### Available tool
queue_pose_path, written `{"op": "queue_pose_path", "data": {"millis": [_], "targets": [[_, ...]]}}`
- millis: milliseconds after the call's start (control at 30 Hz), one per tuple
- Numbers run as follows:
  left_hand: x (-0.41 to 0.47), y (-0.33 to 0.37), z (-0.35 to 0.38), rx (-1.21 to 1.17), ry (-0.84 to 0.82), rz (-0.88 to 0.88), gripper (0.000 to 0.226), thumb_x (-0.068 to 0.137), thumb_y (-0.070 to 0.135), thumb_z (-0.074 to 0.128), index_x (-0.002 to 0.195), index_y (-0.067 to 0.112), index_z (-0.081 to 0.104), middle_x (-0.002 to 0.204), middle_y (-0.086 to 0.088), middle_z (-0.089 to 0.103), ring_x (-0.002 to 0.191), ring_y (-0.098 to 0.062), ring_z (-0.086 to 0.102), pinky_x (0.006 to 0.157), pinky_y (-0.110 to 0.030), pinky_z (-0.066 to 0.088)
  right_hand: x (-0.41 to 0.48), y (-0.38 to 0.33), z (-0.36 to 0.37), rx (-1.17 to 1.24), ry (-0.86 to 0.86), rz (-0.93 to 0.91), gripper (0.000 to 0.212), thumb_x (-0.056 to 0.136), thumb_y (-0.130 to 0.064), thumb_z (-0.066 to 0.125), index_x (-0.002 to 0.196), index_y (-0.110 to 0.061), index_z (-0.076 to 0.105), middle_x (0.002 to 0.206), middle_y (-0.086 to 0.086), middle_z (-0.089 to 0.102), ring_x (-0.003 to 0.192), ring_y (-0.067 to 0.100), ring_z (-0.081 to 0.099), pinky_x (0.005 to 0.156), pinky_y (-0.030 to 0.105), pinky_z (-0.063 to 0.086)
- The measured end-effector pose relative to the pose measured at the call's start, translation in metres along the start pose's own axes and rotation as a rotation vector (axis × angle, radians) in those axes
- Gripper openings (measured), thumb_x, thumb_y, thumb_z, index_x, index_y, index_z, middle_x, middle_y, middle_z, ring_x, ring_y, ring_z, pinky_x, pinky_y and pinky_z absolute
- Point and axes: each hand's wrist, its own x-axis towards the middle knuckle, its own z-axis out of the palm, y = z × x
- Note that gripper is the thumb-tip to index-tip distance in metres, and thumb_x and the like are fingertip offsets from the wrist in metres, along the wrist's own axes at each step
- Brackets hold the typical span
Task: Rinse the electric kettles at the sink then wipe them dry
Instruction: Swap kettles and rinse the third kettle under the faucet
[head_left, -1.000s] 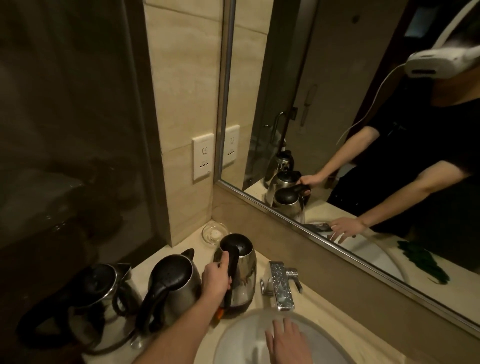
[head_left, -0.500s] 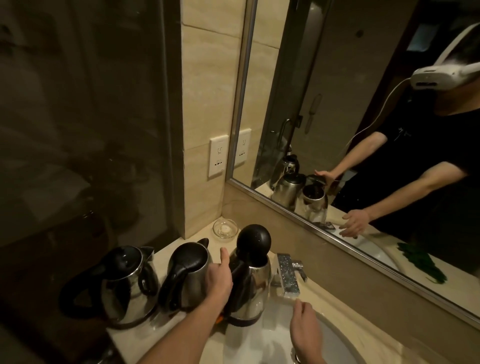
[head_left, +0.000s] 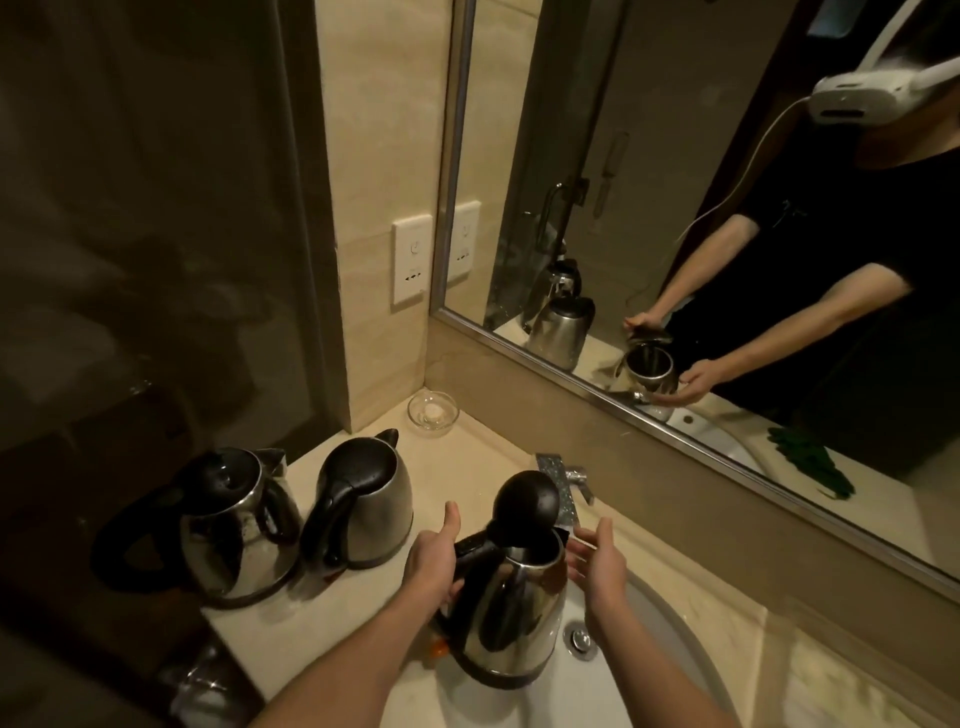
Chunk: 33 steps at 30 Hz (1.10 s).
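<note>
**Head view, looking down on a washstand.**

A wall mirror fills the field from 12 to 3 o'clock and reflects the person's forearms and the kettles. Below it the pale stone desk runs from 9 o'clock toward 5 o'clock. A white sink is set into the desk at 5 o'clock.

There are three steel kettles with black fittings.
- **Held kettle**: at 6 o'clock in the field, over the left rim of the sink and slightly tilted. Its black lid is swung up, leaving the mouth uncovered. Whether its base rests on the rim cannot be told.
- **Middle kettle**: stands on the desk at 9 o'clock of the held kettle, lid down, spout toward 12 o'clock.
- **Outer kettle**: stands just beside the middle kettle, further toward 9 o'clock, near the desk's edge.

The left hand is clamped round the held kettle's black handle, thumb raised. The right hand is at 3 o'clock of that kettle, fingers straight and apart, palm facing the steel wall. Whether it touches cannot be told.

The tap stands at 12 o'clock of the held kettle, partly hidden by the lid. A small glass dish sits in the desk's back corner at 11 o'clock. A white wall socket is on the tiles above the dish. The drain lies in the sink at 3 o'clock of the kettle's base.
</note>
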Motion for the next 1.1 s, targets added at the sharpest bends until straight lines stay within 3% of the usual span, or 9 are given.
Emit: {"op": "queue_pose_path", "data": {"millis": [100, 200, 300, 367, 467, 633, 733, 867, 1100], "targets": [[-0.002, -0.006, 0.011, 0.046, -0.023, 0.005, 0.06, 0.095, 0.065, 0.031, 0.093, 0.008, 0.052, 0.077, -0.008, 0.058, 0.065, -0.016, 0.061, 0.039, -0.016, 0.043, -0.001, 0.008, -0.005, 0.036, 0.028, 0.04, 0.056, 0.105, -0.049, 0.026, 0.096, -0.007, 0.062, 0.092, 0.01, 0.066, 0.087, 0.021, 0.059, 0.085, 0.036, 0.045], [0.0, -0.018, 0.023, 0.063, -0.029, -0.021, 0.061, 0.095, 0.065, 0.029, 0.078, 0.011, 0.05, 0.068, -0.005, 0.055, 0.061, -0.015, 0.059, 0.045, -0.019, 0.041, 0.001, 0.013, -0.009, 0.062, 0.071, 0.076, 0.054, 0.104, -0.051, 0.029, 0.089, -0.007, 0.058, 0.086, 0.009, 0.061, 0.087, 0.023, 0.057, 0.098, 0.044, 0.04], [0.004, -0.029, 0.037, 0.092, -0.043, -0.066, 0.072, 0.089, 0.075, 0.021, 0.068, 0.014, 0.053, 0.059, -0.002, 0.055, 0.053, -0.016, 0.058, 0.05, -0.024, 0.044, 0.007, 0.024, -0.012, 0.037, 0.101, 0.119, 0.062, 0.098, -0.063, 0.029, 0.105, -0.009, 0.058, 0.096, 0.01, 0.066, 0.093, 0.024, 0.061, 0.094, 0.044, 0.044], [0.012, -0.035, 0.044, 0.119, -0.012, -0.099, 0.084, 0.085, 0.08, 0.016, 0.084, 0.012, 0.065, 0.068, -0.004, 0.064, 0.063, -0.019, 0.065, 0.055, -0.025, 0.045, 0.019, 0.038, -0.014, 0.033, 0.116, 0.152, 0.074, 0.09, -0.073, 0.029, 0.12, -0.012, 0.058, 0.106, 0.011, 0.069, 0.1, 0.028, 0.063, 0.09, 0.045, 0.047], [0.02, -0.037, 0.052, 0.149, 0.059, -0.164, 0.094, 0.086, 0.079, 0.012, 0.111, 0.007, 0.066, 0.083, -0.008, 0.068, 0.067, -0.021, 0.065, 0.046, -0.023, 0.041, 0.039, 0.053, -0.015, 0.04, 0.126, 0.209, 0.088, 0.078, -0.083, 0.031, 0.129, -0.015, 0.056, 0.116, 0.011, 0.067, 0.107, 0.031, 0.063, 0.084, 0.043, 0.049], [0.04, -0.043, 0.065, 0.158, 0.204, -0.205, 0.107, 0.069, 0.091, 0.002, 0.097, 0.011, 0.067, 0.085, -0.01, 0.07, 0.066, -0.024, 0.068, 0.059, -0.031, 0.055, 0.059, 0.06, -0.01, 0.003, 0.145, 0.195, 0.089, 0.073, -0.085, 0.029, 0.117, -0.014, 0.062, 0.111, 0.009, 0.069, 0.103, 0.026, 0.064, 0.079, 0.042, 0.045], [0.058, -0.053, 0.075, 0.127, 0.231, -0.204, 0.122, 0.05, 0.101, -0.001, 0.086, 0.006, 0.067, 0.08, -0.014, 0.071, 0.072, -0.03, 0.069, 0.077, -0.042, 0.058, 0.063, 0.05, -0.008, -0.004, 0.16, 0.161, 0.072, 0.09, -0.071, 0.032, 0.123, -0.012, 0.057, 0.113, 0.008, 0.066, 0.106, 0.028, 0.061, 0.091, 0.045, 0.045], [0.066, -0.058, 0.085, 0.075, 0.239, -0.182, 0.119, 0.053, 0.101, 0.013, 0.092, 0.004, 0.068, 0.089, -0.02, 0.071, 0.082, -0.036, 0.068, 0.079, -0.045, 0.056, 0.073, 0.037, -0.007, -0.057, 0.157, 0.089, 0.042, 0.104, -0.045, 0.034, 0.103, -0.008, 0.054, 0.096, 0.008, 0.059, 0.085, 0.021, 0.055, 0.077, 0.037, 0.042], [0.073, -0.065, 0.09, 0.021, 0.296, -0.198, 0.099, 0.062, 0.098, 0.015, 0.088, 0.018, 0.068, 0.085, -0.014, 0.069, 0.077, -0.033, 0.066, 0.074, -0.049, 0.059, 0.091, 0.049, -0.004, -0.123, 0.077, 0.044, 0.033, 0.102, -0.048, 0.035, 0.095, -0.023, 0.055, 0.1, 0.006, 0.06, 0.091, 0.019, 0.055, 0.087, 0.04, 0.04]]}}
